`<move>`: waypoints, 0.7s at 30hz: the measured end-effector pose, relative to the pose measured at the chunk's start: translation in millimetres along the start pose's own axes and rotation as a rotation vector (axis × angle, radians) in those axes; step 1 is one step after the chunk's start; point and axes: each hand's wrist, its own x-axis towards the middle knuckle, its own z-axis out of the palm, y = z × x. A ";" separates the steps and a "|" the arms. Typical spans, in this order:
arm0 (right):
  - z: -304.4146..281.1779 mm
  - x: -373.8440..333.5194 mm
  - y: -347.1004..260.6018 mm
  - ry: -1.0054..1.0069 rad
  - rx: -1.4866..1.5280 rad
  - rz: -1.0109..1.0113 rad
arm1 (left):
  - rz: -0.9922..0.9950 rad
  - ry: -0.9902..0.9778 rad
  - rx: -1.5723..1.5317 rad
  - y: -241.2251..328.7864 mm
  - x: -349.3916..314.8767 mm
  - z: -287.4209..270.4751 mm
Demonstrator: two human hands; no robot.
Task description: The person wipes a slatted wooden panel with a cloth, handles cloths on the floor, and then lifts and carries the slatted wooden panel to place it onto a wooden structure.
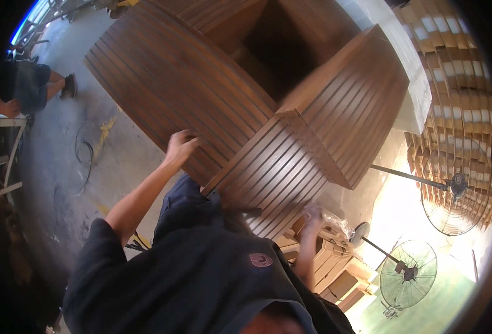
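Note:
A large brown wooden piece with dark parallel grooves fills the upper middle, its slatted panels (184, 78) standing around a dark hollow (282, 53). My left hand (182, 148) is over the left panel near its lower edge, fingers loosely bent and apart, with nothing visible in them. At the lower right of the near panel (279, 172) is my right hand (313, 217), smeared by motion. Crumpled clear plastic (336, 224) lies right beside it; whether the fingers hold any is unclear. A small dark blurred object (251, 212) shows at the near panel's lower edge.
Stacked cardboard pieces (332, 261) stand below my right hand. Two pedestal fans, one dark (456, 185) and one greenish (408, 273), stand at right. White wrapping (416, 94) borders the wooden piece. Another person (28, 83) sits at far left; a dark cable (84, 158) lies on the floor.

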 end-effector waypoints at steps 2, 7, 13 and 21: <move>21.3 -39.5 25.2 -0.072 -0.025 -0.011 | -0.003 0.138 -0.018 -24.2 -29.1 -28.8; 51.1 -85.1 26.1 -0.557 -0.463 -0.287 | -0.146 0.250 -0.072 -83.2 -93.8 -52.6; 77.4 -68.9 38.1 -0.925 -0.597 -0.504 | -0.418 0.233 0.133 -189.7 -194.0 -26.3; 115.3 -97.1 37.3 -1.208 -0.723 -0.781 | -0.487 0.640 0.019 -307.3 -356.4 -13.9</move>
